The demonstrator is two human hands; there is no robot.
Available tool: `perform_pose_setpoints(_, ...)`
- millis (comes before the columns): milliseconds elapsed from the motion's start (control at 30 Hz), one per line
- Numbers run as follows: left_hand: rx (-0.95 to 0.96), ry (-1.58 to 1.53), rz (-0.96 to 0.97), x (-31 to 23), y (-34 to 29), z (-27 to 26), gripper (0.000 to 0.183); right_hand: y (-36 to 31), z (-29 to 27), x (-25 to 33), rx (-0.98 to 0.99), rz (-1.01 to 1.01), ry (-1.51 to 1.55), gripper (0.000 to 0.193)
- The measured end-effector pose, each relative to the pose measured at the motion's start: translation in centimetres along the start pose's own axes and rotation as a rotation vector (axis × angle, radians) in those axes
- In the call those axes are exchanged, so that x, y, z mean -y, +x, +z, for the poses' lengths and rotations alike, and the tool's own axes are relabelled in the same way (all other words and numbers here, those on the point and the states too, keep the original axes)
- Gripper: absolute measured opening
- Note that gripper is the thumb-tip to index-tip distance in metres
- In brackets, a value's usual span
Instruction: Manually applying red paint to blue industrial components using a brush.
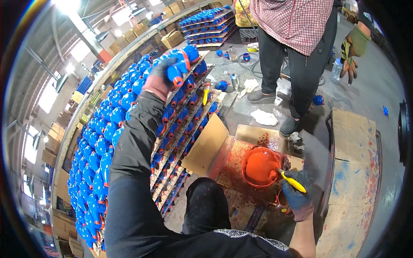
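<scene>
My left hand (160, 78), in a dark glove, reaches to the top of a tall stack. Its fingers curl over a blue vase-like piece (174, 72) with a red mouth; the far side of the grip is hidden. Many similar blue pieces (101, 142) crowd the stack's top board, and more sit between the boards below. At the lower right, my gloved right hand (298, 193) is closed around the yellow handle of a paintbrush (294, 182). The brush's tip meets the edge of red paint (259, 165) in a round container.
Red-splashed cardboard (230, 157) lies under the paint. To the right stands a cardboard-covered bench (353, 172). Ahead, a person in a checked top (297, 23) stands near crumpled white paper (264, 117). Another yellow-handled brush (205, 95) rests on the stack's edge.
</scene>
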State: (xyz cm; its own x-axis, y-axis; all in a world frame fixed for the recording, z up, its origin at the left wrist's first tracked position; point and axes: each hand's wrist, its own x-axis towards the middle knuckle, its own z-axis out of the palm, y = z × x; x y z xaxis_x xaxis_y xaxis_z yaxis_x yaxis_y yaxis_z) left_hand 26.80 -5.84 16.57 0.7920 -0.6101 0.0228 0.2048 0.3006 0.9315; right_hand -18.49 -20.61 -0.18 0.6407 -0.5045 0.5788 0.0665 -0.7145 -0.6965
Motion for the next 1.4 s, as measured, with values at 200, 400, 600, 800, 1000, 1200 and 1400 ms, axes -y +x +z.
perform_pose_setpoints(200,0.008,0.151,-0.021,4.3,-1.5,1.7,0.025,-0.1,0.1,0.3,0.003,0.036,0.016,0.025)
perform_pose_setpoints(400,0.084,0.144,-0.032,5.6,-1.0,1.0,0.021,0.2,-0.3,0.8,-0.002,0.033,0.023,0.027)
perform_pose_setpoints(600,0.086,0.164,-0.068,6.4,-0.1,0.7,0.024,0.0,-0.3,0.0,0.01,0.036,0.024,0.027)
perform_pose_setpoints(800,0.134,0.207,-0.047,6.5,0.3,0.6,0.028,0.3,-0.4,-0.3,0.03,0.001,-0.014,0.028)
perform_pose_setpoints(1000,0.09,0.232,-0.087,6.9,0.3,1.3,0.024,0.7,-0.2,-0.2,0.016,0.03,0.006,0.027)
perform_pose_setpoints(1200,0.09,0.231,-0.128,7.2,0.8,0.9,0.022,1.2,0.0,-0.2,0.028,0.036,0.001,0.027)
perform_pose_setpoints(1400,0.059,0.247,-0.146,7.4,0.8,1.5,0.02,1.3,0.3,-0.4,0.024,0.054,0.021,0.028)
